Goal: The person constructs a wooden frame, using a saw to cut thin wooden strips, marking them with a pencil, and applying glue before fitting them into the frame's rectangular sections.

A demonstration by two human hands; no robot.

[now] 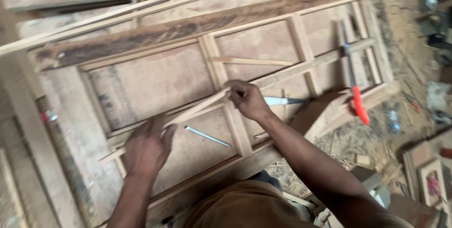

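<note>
A wooden frame [301, 44] with several rails and panels lies flat on a workbench. My left hand [147, 145] presses down on a thin wooden strip [195, 110] that runs diagonally across the frame. My right hand [247, 98] grips the upper end of that same strip where it meets a vertical rail. A thin metal rod [206, 136] lies on the panel between my hands. Just right of my right hand lies a pale blade-like tool [282, 101].
A hand saw with a red handle [359, 104] rests on the frame's right end. Long timber planks [141, 9] lie beyond the frame. Sawdust, offcuts and scraps litter the floor [405, 129] at right. A loose short strip [252, 61] lies in an upper panel.
</note>
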